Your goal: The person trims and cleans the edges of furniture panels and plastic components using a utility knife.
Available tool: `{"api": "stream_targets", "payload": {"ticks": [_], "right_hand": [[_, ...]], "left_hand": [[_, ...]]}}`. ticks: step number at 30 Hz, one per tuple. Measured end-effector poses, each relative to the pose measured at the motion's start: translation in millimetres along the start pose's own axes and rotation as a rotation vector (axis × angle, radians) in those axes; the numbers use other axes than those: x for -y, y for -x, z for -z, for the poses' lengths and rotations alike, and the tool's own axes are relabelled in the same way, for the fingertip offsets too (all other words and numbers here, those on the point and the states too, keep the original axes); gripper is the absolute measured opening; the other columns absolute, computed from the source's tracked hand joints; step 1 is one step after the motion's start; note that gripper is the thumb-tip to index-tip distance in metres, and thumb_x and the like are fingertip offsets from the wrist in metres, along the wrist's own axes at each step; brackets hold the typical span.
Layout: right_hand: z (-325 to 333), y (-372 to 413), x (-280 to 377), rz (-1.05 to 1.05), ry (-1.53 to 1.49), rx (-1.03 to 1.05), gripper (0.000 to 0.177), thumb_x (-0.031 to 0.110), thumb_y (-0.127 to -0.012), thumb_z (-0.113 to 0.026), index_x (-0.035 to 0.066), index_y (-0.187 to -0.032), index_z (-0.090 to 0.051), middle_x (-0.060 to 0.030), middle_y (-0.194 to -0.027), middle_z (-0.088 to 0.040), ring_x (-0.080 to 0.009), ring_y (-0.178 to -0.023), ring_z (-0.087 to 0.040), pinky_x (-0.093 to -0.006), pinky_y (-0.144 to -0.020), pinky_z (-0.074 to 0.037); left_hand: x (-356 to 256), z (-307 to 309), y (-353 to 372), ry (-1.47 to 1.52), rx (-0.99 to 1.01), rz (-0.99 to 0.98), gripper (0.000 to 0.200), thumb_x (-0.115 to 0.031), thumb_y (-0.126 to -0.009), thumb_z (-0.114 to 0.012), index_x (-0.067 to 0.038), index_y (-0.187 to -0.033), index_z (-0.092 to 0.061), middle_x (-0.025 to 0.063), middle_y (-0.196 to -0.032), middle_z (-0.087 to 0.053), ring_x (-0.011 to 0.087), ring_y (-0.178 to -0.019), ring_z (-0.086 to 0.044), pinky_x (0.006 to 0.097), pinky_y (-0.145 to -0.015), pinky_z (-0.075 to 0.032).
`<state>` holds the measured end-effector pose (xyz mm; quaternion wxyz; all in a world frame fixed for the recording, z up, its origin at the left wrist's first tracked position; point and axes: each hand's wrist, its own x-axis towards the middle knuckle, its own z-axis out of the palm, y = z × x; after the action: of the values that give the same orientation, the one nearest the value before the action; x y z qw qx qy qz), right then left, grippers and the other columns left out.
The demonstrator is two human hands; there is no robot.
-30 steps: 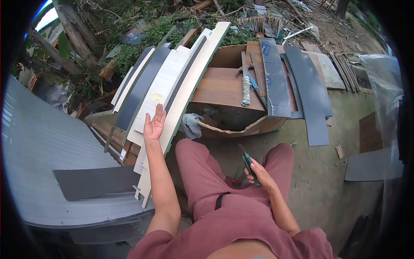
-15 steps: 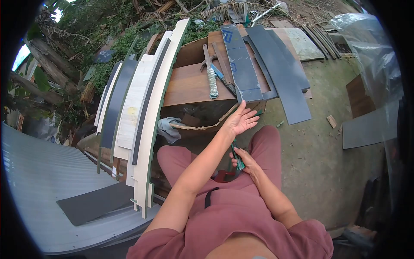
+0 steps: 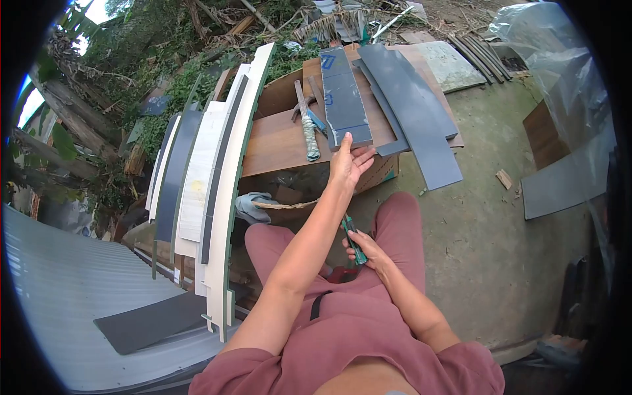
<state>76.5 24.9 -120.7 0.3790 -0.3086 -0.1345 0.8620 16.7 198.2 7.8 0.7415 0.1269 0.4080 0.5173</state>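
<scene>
My left hand point(image 3: 351, 163) is at the near end of a dark grey board point(image 3: 343, 99) with blue marks. Its thumb lies on top of the board's edge and the fingers are spread beside and under it. Over my lap, my right hand point(image 3: 366, 249) is wrapped round a green and black tool point(image 3: 353, 242) that points up toward the board. Left of the board, a hammer point(image 3: 308, 131) with a wrapped handle lies on the brown wooden surface point(image 3: 270, 141), partly over a blue tool point(image 3: 317, 121).
Grey panels point(image 3: 418, 118) lie to the right of the marked board. Long white and dark strips point(image 3: 227, 178) are stacked on the left, above a corrugated metal sheet point(image 3: 79, 276). A grey cloth point(image 3: 253, 208) hangs below the surface. Clear plastic sheeting point(image 3: 559, 66) hangs at the right.
My left hand has moved up and left to the board's near end, its thumb now over the edge. The board sits further left and is turned slightly. The camera view has shifted a little.
</scene>
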Motion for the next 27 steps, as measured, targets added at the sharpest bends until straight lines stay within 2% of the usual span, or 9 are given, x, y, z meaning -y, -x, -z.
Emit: {"api": "stream_targets", "payload": {"ticks": [4, 6, 10, 12, 13, 14, 19, 23, 27], "right_hand": [[-5, 2, 1, -0.004, 0.04, 0.013, 0.034, 0.026, -0.095, -0.051, 0.012, -0.124, -0.041, -0.0024, -0.078, -0.051, -0.0082, -0.057, -0.045, -0.0216, -0.047, -0.04], [-7, 2, 0, -0.006, 0.05, 0.02, 0.034, 0.026, -0.095, -0.051, 0.012, -0.124, -0.041, -0.0021, -0.078, -0.052, -0.008, -0.057, -0.045, -0.0216, -0.047, -0.039], [-5, 1, -6, -0.02, 0.104, 0.022, 0.03, 0.026, -0.095, -0.05, 0.014, -0.121, -0.042, -0.0012, -0.079, -0.052, -0.0075, -0.057, -0.045, -0.0213, -0.048, -0.039], [-3, 0, -7, -0.011, 0.124, 0.013, 0.026, 0.026, -0.095, -0.05, 0.014, -0.117, -0.043, -0.0007, -0.08, -0.053, -0.0073, -0.057, -0.045, -0.0211, -0.048, -0.038], [-3, 0, -7, -0.011, 0.15, 0.014, 0.029, 0.027, -0.095, -0.05, 0.014, -0.12, -0.042, -0.0011, -0.08, -0.053, -0.0073, -0.057, -0.045, -0.0211, -0.048, -0.039], [-3, -1, -8, -0.015, 0.174, 0.017, 0.032, 0.027, -0.095, -0.05, 0.015, -0.123, -0.042, -0.0016, -0.08, -0.054, -0.0073, -0.057, -0.045, -0.0211, -0.048, -0.04], [-8, -3, -5, -0.023, 0.178, -0.007, 0.028, 0.027, -0.095, -0.05, 0.013, -0.118, -0.044, -0.0012, -0.079, -0.053, -0.0076, -0.058, -0.045, -0.0215, -0.048, -0.038], [-4, -5, -4, -0.02, 0.175, -0.001, 0.031, 0.027, -0.095, -0.05, 0.011, -0.121, -0.043, -0.0025, -0.078, -0.053, -0.0084, -0.057, -0.045, -0.0221, -0.048, -0.038], [6, -7, -7, -0.024, 0.089, -0.008, 0.035, 0.025, -0.095, -0.05, 0.01, -0.125, -0.041, -0.0033, -0.078, -0.053, -0.0096, -0.057, -0.045, -0.0233, -0.048, -0.039]], "left_hand": [[-32, 15, -28, 0.041, -0.017, -0.208, 0.054, -0.033, -0.091, -0.055, -0.002, -0.13, -0.034, 0.0199, -0.126, -0.043, 0.044, -0.114, -0.047, 0.0615, -0.099, -0.033], [-57, 17, -51, 0.144, -0.072, -0.271, 0.052, -0.029, -0.09, -0.059, -0.006, -0.129, -0.035, 0.0199, -0.122, -0.046, 0.0455, -0.104, -0.052, 0.0658, -0.092, -0.036], [-112, 26, -88, 0.176, -0.137, -0.449, 0.042, -0.013, -0.09, -0.054, -0.012, -0.129, -0.038, 0.0115, -0.125, -0.049, 0.0338, -0.108, -0.054, 0.0638, -0.087, -0.041], [-131, 5, -46, -0.054, -0.14, -0.719, 0.031, -0.009, -0.089, -0.056, -0.002, -0.118, -0.049, 0.0085, -0.109, -0.058, 0.02, -0.098, -0.057, 0.0394, -0.084, -0.047], [-141, 4, -36, -0.165, -0.134, -1.002, 0.026, -0.008, -0.089, -0.056, 0.003, -0.113, -0.052, 0.0076, -0.103, -0.06, 0.0147, -0.089, -0.057, 0.0296, -0.078, -0.047], [-157, 11, -27, -0.224, -0.156, -1.092, 0.024, -0.009, -0.09, -0.056, 0.004, -0.111, -0.055, 0.008, -0.103, -0.06, 0.0143, -0.086, -0.058, 0.0283, -0.077, -0.048], [-244, 63, 68, -0.198, -0.112, -1.124, 0.026, -0.017, -0.088, -0.062, -0.001, -0.108, -0.058, 0.0083, -0.1, -0.064, 0.0178, -0.085, -0.064, 0.0319, -0.074, -0.055], [-285, 114, 173, -0.28, -0.222, -1.055, 0.037, -0.022, -0.085, -0.067, 0.0, -0.113, -0.057, 0.0083, -0.107, -0.062, 0.0189, -0.097, -0.06, 0.0344, -0.087, -0.048], [-300, 150, 268, -0.423, -0.301, -1.057, 0.031, -0.022, -0.088, -0.064, 0.0, -0.109, -0.057, 0.0075, -0.104, -0.063, 0.0163, -0.095, -0.061, 0.033, -0.085, -0.05]]}}
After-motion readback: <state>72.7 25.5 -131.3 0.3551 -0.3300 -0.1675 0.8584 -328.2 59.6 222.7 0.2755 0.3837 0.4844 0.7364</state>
